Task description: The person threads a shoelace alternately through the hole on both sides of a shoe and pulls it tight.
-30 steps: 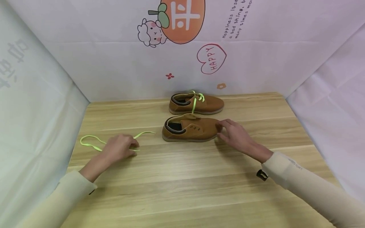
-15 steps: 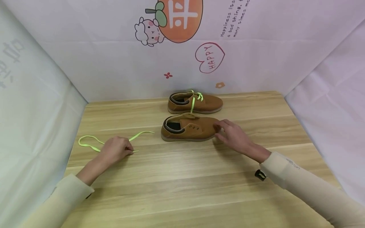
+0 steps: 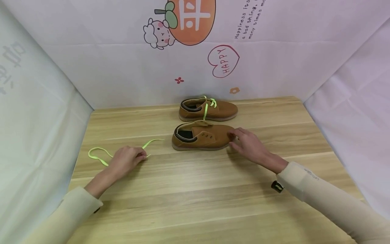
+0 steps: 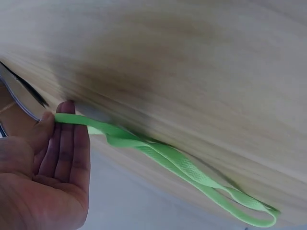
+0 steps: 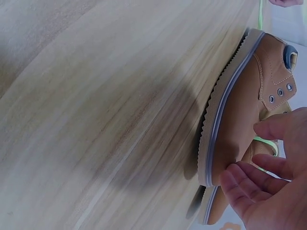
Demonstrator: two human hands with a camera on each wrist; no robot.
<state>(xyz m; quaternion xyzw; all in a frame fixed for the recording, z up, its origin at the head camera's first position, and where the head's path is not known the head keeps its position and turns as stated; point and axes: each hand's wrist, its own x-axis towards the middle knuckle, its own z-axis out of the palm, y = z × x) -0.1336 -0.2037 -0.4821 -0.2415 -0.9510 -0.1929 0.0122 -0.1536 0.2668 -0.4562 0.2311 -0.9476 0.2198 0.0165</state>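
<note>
My left hand [image 3: 126, 161] pinches a flat neon-green shoelace [image 4: 129, 138] between thumb and fingers, near one end. A short tip pokes out past the fingers, and the rest trails in a loop behind the hand on the wooden table. At centre, a brown leather shoe [image 3: 220, 134] without a lace points its toe to the right; its row of eyelets [image 5: 280, 92] shows on the near flap. My right hand [image 3: 248, 144] rests relaxed fingers [image 5: 232, 178] on that shoe's toe.
Behind it, close to the back cloth wall [image 3: 128, 78], stands a matching brown shoe [image 3: 226, 110] with a neon-green lace [image 3: 206, 111] threaded and one end hanging over its side. White cloth walls bound the wooden table [image 3: 182, 200] at left, right and back.
My left fingers have closed on the lace and lifted slightly, shifting its tip and loop a little. My right hand has stayed at the shoe's toe.
</note>
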